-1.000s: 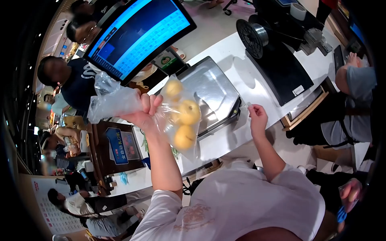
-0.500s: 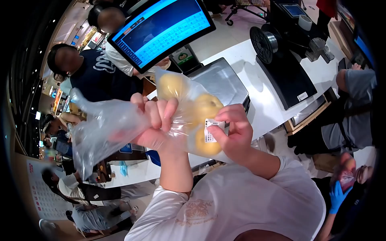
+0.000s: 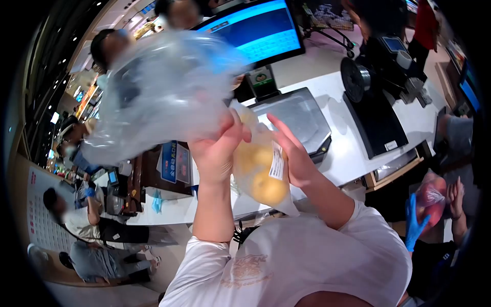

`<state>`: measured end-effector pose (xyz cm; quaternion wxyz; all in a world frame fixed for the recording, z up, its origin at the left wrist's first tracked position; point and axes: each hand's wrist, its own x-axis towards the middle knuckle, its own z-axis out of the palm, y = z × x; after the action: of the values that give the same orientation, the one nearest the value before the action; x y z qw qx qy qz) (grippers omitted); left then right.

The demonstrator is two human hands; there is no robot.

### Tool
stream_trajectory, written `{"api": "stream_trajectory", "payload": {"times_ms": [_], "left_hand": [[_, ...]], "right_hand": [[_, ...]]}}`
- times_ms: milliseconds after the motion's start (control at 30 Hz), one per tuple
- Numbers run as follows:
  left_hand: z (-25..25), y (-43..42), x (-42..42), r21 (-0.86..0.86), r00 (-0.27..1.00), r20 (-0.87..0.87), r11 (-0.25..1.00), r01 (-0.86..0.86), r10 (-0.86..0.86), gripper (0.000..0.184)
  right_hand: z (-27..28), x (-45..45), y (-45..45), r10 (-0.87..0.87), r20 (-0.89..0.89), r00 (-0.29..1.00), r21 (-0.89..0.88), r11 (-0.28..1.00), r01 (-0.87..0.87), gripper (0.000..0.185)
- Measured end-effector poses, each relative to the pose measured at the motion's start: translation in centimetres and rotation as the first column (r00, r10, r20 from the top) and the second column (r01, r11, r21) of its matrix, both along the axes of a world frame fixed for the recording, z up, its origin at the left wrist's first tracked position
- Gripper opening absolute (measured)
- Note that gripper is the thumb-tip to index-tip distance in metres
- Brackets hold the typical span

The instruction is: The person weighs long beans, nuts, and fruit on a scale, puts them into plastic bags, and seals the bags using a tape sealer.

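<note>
My left hand (image 3: 217,148) is closed round the gathered neck of a clear plastic bag (image 3: 158,97), whose loose top billows up and to the left, blurred. Below my fist hang several round yellow fruits (image 3: 269,188) inside the bag. A white printed label (image 3: 276,162) sticks to the bag's right side. Right beside that label is my right hand (image 3: 296,156), its fingers stretched out and apart, holding nothing. Behind the bag lies a flat metal weighing plate (image 3: 296,116) on the white counter (image 3: 335,166).
A touch monitor (image 3: 255,33) stands behind the plate. To the right are a black device (image 3: 376,123) and a wire spool (image 3: 355,79). At the far right, a person's blue-gloved hand (image 3: 415,220) holds bagged red fruit (image 3: 431,198). Other people stand at the left.
My right hand brought the label over to the bag, and its pinch has opened, leaving the label on the plastic. The bag's loose top has swung upward.
</note>
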<state>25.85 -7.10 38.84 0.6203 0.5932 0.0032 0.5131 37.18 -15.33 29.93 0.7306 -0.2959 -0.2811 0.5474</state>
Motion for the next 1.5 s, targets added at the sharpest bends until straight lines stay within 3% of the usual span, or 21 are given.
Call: {"api": "stream_trajectory", "payload": {"times_ms": [67,100,167,200,233,267,333,367,467,500,567,667,700,800,900,1033,1133,1267,1333,1400,1500], "left_hand": [[0.2,1.1,-2.6,0.057,0.956,-0.238,0.986,-0.16,0.169,0.023],[0.3,1.3,-3.8,0.001,0.941,-0.303,0.987,-0.159,0.152,0.017],[0.6,1.6,-6.1,-0.167,0.921,-0.388,0.98,-0.111,0.039,0.013],[0.6,1.6,-7.4,-0.28,0.917,-0.396,0.958,-0.064,-0.054,0.014],[0.2,1.1,-7.9,-0.176,0.878,-0.47,0.965,-0.193,0.09,0.013],[-0.1,1.0,-8.4,-0.076,0.865,-0.473,0.971,-0.227,0.165,0.013],[-0.7,1.7,-10.4,0.129,0.82,-0.466,0.943,-0.308,0.332,0.013],[-0.6,2.5,-12.1,0.139,0.776,-0.503,0.922,-0.361,0.38,0.011],[-0.1,3.9,-17.9,0.084,0.668,-0.573,0.845,-0.529,0.475,0.01],[-0.2,3.6,-19.6,0.003,0.66,-0.577,0.81,-0.586,0.48,0.011],[-1.6,3.8,-23.1,-0.231,0.682,-0.579,0.713,-0.662,0.446,0.02],[-5.4,5.6,-30.0,-0.129,0.667,-0.537,0.731,-0.67,0.516,0.022],[-6.9,7.0,-32.7,0.194,0.416,-0.663,0.679,-0.708,0.623,0.019],[-7.6,8.4,-36.0,0.76,-0.215,-0.457,0.254,-0.598,0.863,0.016],[-8.2,11.2,-38.9,0.955,-0.48,-0.199,0.059,-0.291,0.855,0.015],[-8.6,15.2,-40.8,0.987,-0.554,0.027,-0.11,-0.118,0.832,0.012],[-9.2,16.8,-41.1,0.97,-0.512,-0.005,-0.12,-0.211,0.859,0.012],[-10.2,18.0,-41.1,0.951,-0.598,-0.087,-0.113,-0.289,0.797,0.014],[-10.3,18.1,-41.0,0.938,-0.596,-0.132,-0.095,-0.333,0.792,0.013],[-9.9,18.0,-41.0,0.917,-0.586,-0.237,-0.021,-0.398,0.775,0.018],[-9.8,18.0,-41.2,0.927,-0.597,-0.243,0.003,-0.375,0.765,0.013]], "right_hand": [[-1.2,0.5,0.0,0.005,0.264,0.965,-0.053,0.999,0.009,0.067],[-2.1,0.3,0.7,-0.12,0.422,0.899,0.042,0.993,0.112,0.08],[0.8,-0.9,1.9,-0.255,0.865,0.433,0.244,0.966,0.081,0.092],[2.0,-2.4,2.8,-0.253,0.895,0.368,0.286,0.958,-0.037,0.094],[3.3,-3.9,3.7,-0.261,0.914,0.31,0.32,0.934,-0.159,0.096],[4.0,-5.5,5.2,-0.058,0.953,0.299,0.15,0.943,-0.296,0.087],[5.4,-8.7,8.1,0.329,0.93,0.164,-0.189,0.811,-0.554,0.069],[2.4,-10.9,11.0,0.116,0.95,0.29,0.096,0.776,-0.624,0.038],[0.9,-16.3,13.4,0.34,0.869,0.359,0.071,0.632,-0.771,0.029],[-0.2,-18.4,13.8,0.278,0.864,0.419,0.169,0.624,-0.763,0.026],[-2.6,-22.4,14.4,0.396,0.832,0.389,0.054,0.639,-0.767,0.027],[-7.5,-28.5,16.0,0.421,0.833,0.358,-0.077,0.729,-0.68,0.03],[-5.6,-29.6,15.0,0.493,0.83,0.262,-0.245,0.744,-0.622,0.031],[-10.0,-35.1,16.6,0.055,0.979,0.195,0.026,0.919,-0.394,0.03],[-11.6,-39.3,17.8,-0.029,0.963,0.269,0.092,0.971,-0.222,0.029],[-12.6,-43.7,21.2,-0.073,0.963,0.261,0.08,0.997,-0.018,0.027],[-12.8,-45.5,22.9,-0.091,0.956,0.279,0.089,0.996,0.02,0.024],[-14.8,-46.6,25.4,-0.101,0.97,0.22,0.109,0.994,-0.027,0.024],[-16.3,-47.2,26.0,-0.253,0.944,0.213,0.252,0.967,0.031,0.023],[-15.5,-46.7,25.8,-0.15,0.976,0.159,0.159,0.986,-0.045,0.021],[-15.5,-47.1,26.0,-0.201,0.961,0.189,0.212,0.976,-0.04,0.02]]}}
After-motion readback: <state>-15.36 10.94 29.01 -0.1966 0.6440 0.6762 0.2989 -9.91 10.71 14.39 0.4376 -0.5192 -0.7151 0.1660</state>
